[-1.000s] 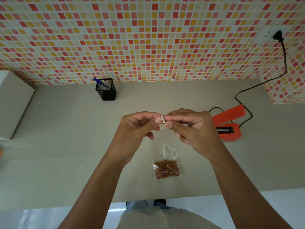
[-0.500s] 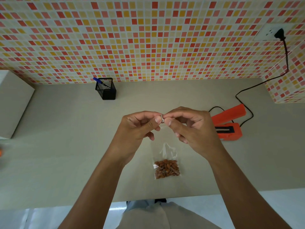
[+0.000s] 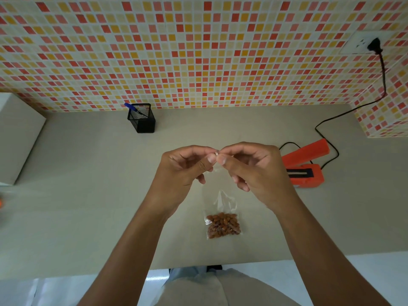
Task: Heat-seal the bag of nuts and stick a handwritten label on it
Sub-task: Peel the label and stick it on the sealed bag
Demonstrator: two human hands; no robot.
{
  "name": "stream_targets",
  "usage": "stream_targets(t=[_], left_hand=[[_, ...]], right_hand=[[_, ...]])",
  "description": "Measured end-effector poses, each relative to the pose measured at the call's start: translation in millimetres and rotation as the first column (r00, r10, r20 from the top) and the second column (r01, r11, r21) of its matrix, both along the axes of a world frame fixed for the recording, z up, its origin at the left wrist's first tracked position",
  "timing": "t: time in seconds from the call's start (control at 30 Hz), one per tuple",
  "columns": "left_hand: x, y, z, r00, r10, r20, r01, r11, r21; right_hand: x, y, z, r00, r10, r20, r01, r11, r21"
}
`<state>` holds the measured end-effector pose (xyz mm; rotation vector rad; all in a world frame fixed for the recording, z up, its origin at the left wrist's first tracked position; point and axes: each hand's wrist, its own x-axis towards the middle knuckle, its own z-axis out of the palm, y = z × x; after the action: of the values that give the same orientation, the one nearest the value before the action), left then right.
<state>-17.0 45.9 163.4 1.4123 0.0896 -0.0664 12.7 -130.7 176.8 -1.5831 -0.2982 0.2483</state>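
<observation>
— Where's the bag of nuts [image 3: 223,225]?

— Flat on the beige table [image 3: 88,195], close to its front edge. The nuts are bunched at the near end, and the clear, crumpled end points toward the wall.

— And the hands?

— Both are up in the air just beyond the bag, fingertips meeting. The left hand [image 3: 183,171] and the right hand [image 3: 254,173] each pinch the same small white scrap [image 3: 216,153] between thumb and forefinger, with the other fingers loosely curled. It's too small for me to tell whether anything is written on it.

— What else is on that table?

— Right of the bag and a little farther back lies the orange heat sealer [image 3: 306,166], its arm lifted open. A black cord [image 3: 353,111] loops away from it, farther right and back, then climbs to a plug [image 3: 374,46] in a white socket [image 3: 357,44]. Far beyond the bag to the left, against the wall, stands a black mesh pen holder [image 3: 143,122] with a blue pen [image 3: 130,106] leaning in it. Well off to the bag's left there's a pale box [image 3: 17,138] at the table's end.

— And the room?

— The mosaic wall [image 3: 198,51] behind the bag is small red, orange, yellow and cream tiles, and it turns a corner on the right. On the near side of the bag, past the table edge, there's a glossy white floor [image 3: 364,272].
</observation>
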Motion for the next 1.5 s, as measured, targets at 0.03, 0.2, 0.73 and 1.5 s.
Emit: stream_targets(t=[0.03,0.2,0.73,1.5], left_hand=[[0,0,0,1.0,0.001,0.001,-0.001,1.0,-0.011],[-1,2,1,1.0,-0.01,0.009,0.01,0.999,-0.04],[-6,4,12,1.0,-0.023,-0.016,0.02,0.983,-0.181],[-6,3,23,0.998,-0.008,0.062,0.012,0.998,-0.066]], right_hand=[[0,0,0,1.0,0.008,-0.013,-0.007,1.0,0.016],[1,1,-4,0.999,0.019,-0.049,-0.015,0.997,0.069],[-7,5,6,0.913,-0.086,0.4,0.167,0.971,-0.174],[-5,-3,12,0.995,-0.092,-0.048,0.096,0.991,0.092]])
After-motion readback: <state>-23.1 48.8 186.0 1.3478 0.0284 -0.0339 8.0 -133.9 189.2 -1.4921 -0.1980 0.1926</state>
